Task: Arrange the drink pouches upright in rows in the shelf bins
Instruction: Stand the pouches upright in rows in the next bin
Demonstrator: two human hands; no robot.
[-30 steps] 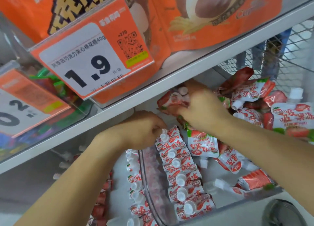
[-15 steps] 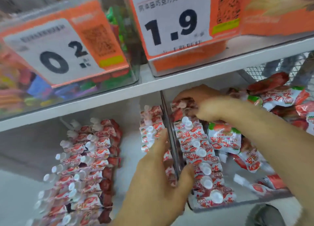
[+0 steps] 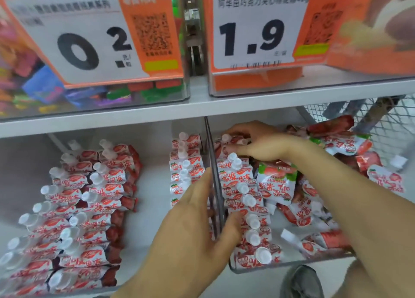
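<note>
Head view: left hand (image 3: 195, 228) fingers straight, straddling the clear bin wall (image 3: 214, 185) — thumb against the upright pouch row (image 3: 243, 199). Right hand (image 3: 258, 141) curled round the rearmost pouch (image 3: 231, 144). Loose pouches (image 3: 310, 210) heaped rightward — bare floor near the front rim.

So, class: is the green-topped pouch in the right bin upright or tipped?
Tipped: the green-topped pouch lies flat, print upside down, beside the upright row.

A white metal shelf board (image 3: 224, 106) spans the view from nine to three o'clock, clear plastic tubs with orange price cards (image 3: 94, 35) above, grey wire mesh (image 3: 390, 127) at two o'clock.
</note>
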